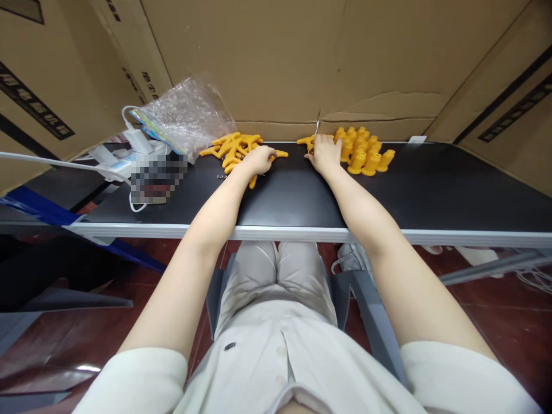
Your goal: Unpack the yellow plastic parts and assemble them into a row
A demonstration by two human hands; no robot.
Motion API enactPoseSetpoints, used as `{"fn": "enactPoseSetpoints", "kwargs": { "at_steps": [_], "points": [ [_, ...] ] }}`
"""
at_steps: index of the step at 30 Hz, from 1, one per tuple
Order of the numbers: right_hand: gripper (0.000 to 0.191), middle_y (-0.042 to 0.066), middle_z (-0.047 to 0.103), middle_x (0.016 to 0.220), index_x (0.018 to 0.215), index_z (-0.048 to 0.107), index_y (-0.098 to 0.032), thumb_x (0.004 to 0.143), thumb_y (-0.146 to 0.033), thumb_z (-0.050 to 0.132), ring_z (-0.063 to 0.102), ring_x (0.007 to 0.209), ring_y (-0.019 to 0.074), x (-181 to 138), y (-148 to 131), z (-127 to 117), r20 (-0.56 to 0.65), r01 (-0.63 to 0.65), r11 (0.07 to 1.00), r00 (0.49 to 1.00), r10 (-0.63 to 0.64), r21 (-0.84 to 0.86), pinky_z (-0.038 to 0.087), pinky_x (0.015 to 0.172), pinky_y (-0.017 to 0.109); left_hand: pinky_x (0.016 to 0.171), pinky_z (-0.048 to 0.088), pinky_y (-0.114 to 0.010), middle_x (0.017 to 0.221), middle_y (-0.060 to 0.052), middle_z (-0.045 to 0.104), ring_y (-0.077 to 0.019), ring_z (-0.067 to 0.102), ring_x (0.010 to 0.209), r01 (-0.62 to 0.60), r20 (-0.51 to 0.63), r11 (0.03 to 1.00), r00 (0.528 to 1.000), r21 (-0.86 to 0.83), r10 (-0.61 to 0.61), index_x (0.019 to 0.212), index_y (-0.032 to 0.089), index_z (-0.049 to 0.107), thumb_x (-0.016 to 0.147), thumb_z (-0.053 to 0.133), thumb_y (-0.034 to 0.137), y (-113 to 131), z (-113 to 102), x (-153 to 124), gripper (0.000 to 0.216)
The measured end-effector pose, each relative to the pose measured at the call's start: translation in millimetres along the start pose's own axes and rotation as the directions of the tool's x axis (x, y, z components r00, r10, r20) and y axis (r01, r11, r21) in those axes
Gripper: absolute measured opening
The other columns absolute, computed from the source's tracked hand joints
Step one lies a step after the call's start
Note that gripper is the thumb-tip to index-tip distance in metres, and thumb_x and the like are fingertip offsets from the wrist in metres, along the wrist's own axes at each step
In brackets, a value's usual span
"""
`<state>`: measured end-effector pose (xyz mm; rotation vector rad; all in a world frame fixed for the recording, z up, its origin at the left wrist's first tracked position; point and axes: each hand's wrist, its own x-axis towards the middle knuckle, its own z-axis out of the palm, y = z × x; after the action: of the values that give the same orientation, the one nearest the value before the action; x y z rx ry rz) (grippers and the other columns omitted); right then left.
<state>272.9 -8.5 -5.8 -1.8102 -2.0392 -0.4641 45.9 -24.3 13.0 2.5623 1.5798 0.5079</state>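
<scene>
My left hand (259, 160) is at the right side of a loose pile of yellow branched plastic pieces (233, 148). Its fingers are curled, and a yellow arm-like piece (280, 154) sticks out from them to the right. Small metal bits (221, 176) lie by the pile's near edge. Farther right, my right hand (326, 153) bends over another yellow branched piece (305, 141), fingers closed on it and mostly covering it. Immediately right of that hand, several yellow hollow cylinders with flared bases (357, 154) stand grouped in rows.
On the left of the black table (284, 201) are a clear plastic bag (190, 115), a white power strip (118, 164) with cables, and a blurred-out object (157, 178). Cardboard walls (276, 69) enclose the back and sides. A thin white strip (318, 125) rises behind my right hand.
</scene>
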Motion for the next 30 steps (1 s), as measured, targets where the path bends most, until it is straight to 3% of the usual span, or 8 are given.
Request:
{"fn": "enactPoseSetpoints", "kwargs": {
  "at_steps": [5, 10, 14, 20, 26, 30],
  "points": [
    [0.047, 0.029, 0.055, 0.145, 0.138, 0.058, -0.004, 0.105, -0.037, 0.055, 0.05, 0.136, 0.0404, -2, -1, -5, 0.042, 0.053, 0.999, 0.998, -0.052, -0.01, 0.031, 0.117, 0.059, 0.103, 0.054, -0.039, 0.131, -0.019, 0.075, -0.0314, 0.071, 0.122, -0.007, -0.004, 1.0, 1.0, 0.023, 0.007, 0.124, 0.01, 0.075, 0.093, 0.048, 0.008, 1, 0, -1, 0.041],
    [0.047, 0.028, 0.053, 0.149, 0.143, 0.053, -0.005, 0.101, -0.027, 0.055, 0.048, 0.14, 0.0404, -2, -1, -3, 0.097, 0.025, 1.0, 0.995, -0.025, 0.004, 0.028, 0.12, 0.061, 0.103, 0.054, -0.038, 0.128, -0.017, 0.077, -0.0304, 0.072, 0.12, -0.014, -0.009, 1.0, 1.0, 0.015, 0.014, 0.121, 0.012, 0.077, 0.091, 0.05, 0.007, 0, 0, 0, 0.04],
    [0.043, 0.026, 0.057, 0.146, 0.139, 0.058, -0.007, 0.1, -0.023, 0.048, 0.05, 0.137, 0.0405, -3, 0, -6, 0.099, 0.012, 0.998, 0.995, -0.018, 0.056, 0.029, 0.118, 0.06, 0.105, 0.053, -0.036, 0.128, -0.016, 0.077, -0.0285, 0.072, 0.121, -0.018, -0.018, 1.0, 1.0, 0.011, 0.018, 0.117, 0.014, 0.077, 0.091, 0.051, 0.007, -1, 1, 1, 0.038],
    [0.04, 0.025, 0.066, 0.136, 0.131, 0.065, -0.007, 0.1, -0.025, 0.048, 0.056, 0.133, 0.0405, -4, -3, -14, 0.109, -0.001, 0.999, 0.994, -0.003, 0.041, 0.028, 0.12, 0.056, 0.103, 0.053, -0.035, 0.128, -0.017, 0.077, -0.0283, 0.072, 0.118, -0.022, -0.013, 0.999, 1.0, 0.026, 0.023, 0.122, 0.011, 0.077, 0.092, 0.048, 0.008, 0, 1, 0, 0.041],
    [0.054, 0.025, 0.069, 0.133, 0.146, 0.054, -0.006, 0.098, -0.032, 0.054, 0.059, 0.13, 0.0422, -1, -2, -5, 0.047, 0.017, 1.0, 0.999, -0.018, 0.027, 0.026, 0.119, 0.061, 0.102, 0.054, -0.036, 0.126, -0.017, 0.078, -0.0291, 0.073, 0.115, -0.02, -0.019, 1.0, 1.0, 0.018, 0.02, 0.12, 0.012, 0.078, 0.092, 0.049, 0.008, 0, 1, 0, 0.04],
    [0.044, 0.02, 0.071, 0.132, 0.134, 0.069, -0.013, 0.097, -0.026, 0.048, 0.059, 0.13, 0.0403, -1, -1, -4, 0.063, 0.068, 0.998, 0.996, -0.069, 0.014, 0.021, 0.121, 0.063, 0.104, 0.055, -0.036, 0.128, -0.016, 0.078, -0.0289, 0.073, 0.118, -0.021, -0.022, 1.0, 1.0, 0.016, 0.021, 0.122, 0.012, 0.077, 0.092, 0.051, 0.009, -1, 2, 1, 0.04]
  ]
}}
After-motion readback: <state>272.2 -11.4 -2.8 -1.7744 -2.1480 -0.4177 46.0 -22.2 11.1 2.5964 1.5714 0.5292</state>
